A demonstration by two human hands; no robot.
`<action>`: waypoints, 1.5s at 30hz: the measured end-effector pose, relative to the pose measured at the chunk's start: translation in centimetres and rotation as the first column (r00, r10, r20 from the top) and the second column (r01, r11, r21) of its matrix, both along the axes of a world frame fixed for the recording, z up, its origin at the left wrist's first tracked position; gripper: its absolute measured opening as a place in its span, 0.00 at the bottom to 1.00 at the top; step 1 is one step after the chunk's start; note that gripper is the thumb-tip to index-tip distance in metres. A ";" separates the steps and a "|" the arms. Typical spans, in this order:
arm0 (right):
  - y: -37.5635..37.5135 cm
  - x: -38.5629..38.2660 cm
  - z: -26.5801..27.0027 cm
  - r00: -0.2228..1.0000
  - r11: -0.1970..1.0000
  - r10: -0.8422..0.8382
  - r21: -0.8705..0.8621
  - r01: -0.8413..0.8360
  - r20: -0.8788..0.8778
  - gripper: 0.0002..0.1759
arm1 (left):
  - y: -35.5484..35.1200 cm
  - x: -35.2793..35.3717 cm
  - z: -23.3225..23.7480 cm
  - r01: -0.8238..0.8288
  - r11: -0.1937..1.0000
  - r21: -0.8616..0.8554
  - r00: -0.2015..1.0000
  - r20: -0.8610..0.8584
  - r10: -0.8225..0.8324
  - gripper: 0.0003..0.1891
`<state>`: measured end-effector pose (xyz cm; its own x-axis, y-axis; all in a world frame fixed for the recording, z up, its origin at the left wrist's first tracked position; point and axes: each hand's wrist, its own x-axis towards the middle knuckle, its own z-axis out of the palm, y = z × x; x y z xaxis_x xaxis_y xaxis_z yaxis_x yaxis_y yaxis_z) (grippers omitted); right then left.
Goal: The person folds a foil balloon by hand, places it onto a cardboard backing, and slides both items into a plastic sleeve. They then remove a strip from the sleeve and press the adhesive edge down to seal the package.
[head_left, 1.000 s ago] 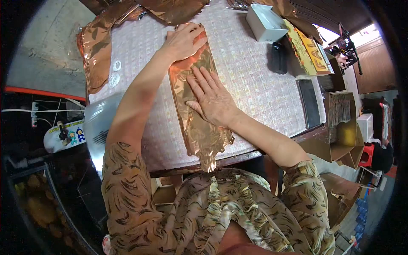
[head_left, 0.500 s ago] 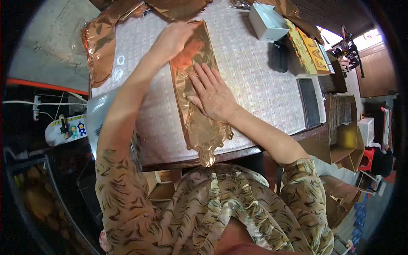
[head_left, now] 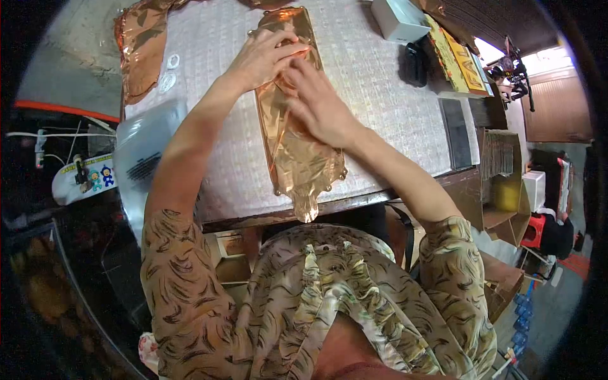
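A shiny rose-gold foil balloon lies flat, folded into a long strip that runs away from me across the padded table cover. Its narrow tab end reaches the near table edge. On the strip's far half, my left hand rests over the foil with its fingers stretched across it. My right hand is just nearer to me, fingers extended and a little blurred, close to the left fingertips. Both hands hide part of the foil beneath them.
More rose-gold foil spreads along the table's left edge, beside clear round pieces and a clear plastic bag. At right are a white box, a black object, a yellow box and a dark flat panel.
My left hand has come back from the strip's far end. My right hand has slid up the foil, so both now meet. The foil's far end shows, and the view has shifted.
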<state>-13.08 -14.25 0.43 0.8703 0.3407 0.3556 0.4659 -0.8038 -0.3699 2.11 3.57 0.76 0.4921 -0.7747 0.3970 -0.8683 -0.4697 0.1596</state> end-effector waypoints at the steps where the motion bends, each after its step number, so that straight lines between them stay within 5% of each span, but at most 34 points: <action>1: -1.4 0.4 0.6 1.000 0.983 0.024 0.183 -0.023 -0.005 0.32 | 0.0 -0.1 0.0 -0.009 1.000 0.002 1.000 0.026 0.009 0.18; 2: -2.6 0.5 1.7 0.999 0.932 0.050 0.360 -0.043 -0.009 0.29 | 0.0 -0.3 -0.1 -0.021 1.000 0.005 0.999 0.049 0.021 0.18; 4: -4.3 1.1 3.7 0.985 0.992 -0.046 0.122 0.026 0.168 0.25 | 0.1 -0.4 -0.4 -0.033 0.999 0.006 0.998 0.050 0.033 0.18; 6: -6.2 1.8 3.0 0.996 1.000 0.003 0.005 -0.004 0.089 0.23 | -0.1 -0.6 -0.1 -0.061 0.997 0.042 0.998 0.000 0.061 0.18; 13: -7.2 2.2 1.4 0.982 0.992 0.112 -0.069 -0.103 0.152 0.15 | 0.0 -0.7 -0.3 -0.074 0.997 0.029 0.997 0.012 0.073 0.18; 16: -7.3 2.4 1.3 0.980 0.990 0.117 -0.092 -0.103 0.160 0.14 | 0.4 -0.1 -0.1 -0.028 0.997 -0.074 0.996 -0.082 0.022 0.20; 18: -7.2 2.4 1.4 0.979 0.991 0.115 -0.090 -0.101 0.165 0.13 | 1.7 -0.6 1.7 0.095 0.950 -0.299 0.972 -0.176 -0.153 0.19; 22: -7.4 2.8 1.5 0.979 0.991 0.124 -0.063 -0.116 0.159 0.11 | 6.2 -4.6 4.2 0.173 0.977 -0.121 0.961 -0.195 -0.195 0.18; 24: -7.4 2.8 1.8 0.968 0.985 0.162 -0.097 -0.145 0.190 0.09 | 7.5 -6.5 4.0 0.216 0.968 0.129 0.971 -0.136 -0.198 0.19; 31: -7.6 3.2 1.7 0.969 0.983 0.177 -0.078 -0.166 0.173 0.07 | 7.3 -9.6 5.2 0.210 0.957 0.198 0.976 -0.100 -0.193 0.23; 34: -7.7 3.2 1.7 0.969 0.983 0.173 -0.095 -0.159 0.174 0.08 | 6.0 -8.6 5.0 0.256 0.951 0.173 0.967 -0.033 -0.254 0.26; 39: -7.7 3.1 1.5 0.971 0.982 0.181 -0.074 -0.172 0.154 0.12 | 4.2 -8.5 3.9 0.329 0.944 0.024 0.934 -0.153 -0.322 0.34; 45: -8.0 3.2 1.1 0.978 0.983 0.183 0.012 -0.185 0.098 0.19 | 4.1 -8.0 2.5 0.311 0.939 -0.149 0.885 -0.316 -0.343 0.33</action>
<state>-9.84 -22.20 1.57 0.7549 0.4830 0.4436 0.6391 -0.6938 -0.3321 -5.85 7.63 3.24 0.3321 -0.8828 0.3322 -0.8588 -0.1373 0.4935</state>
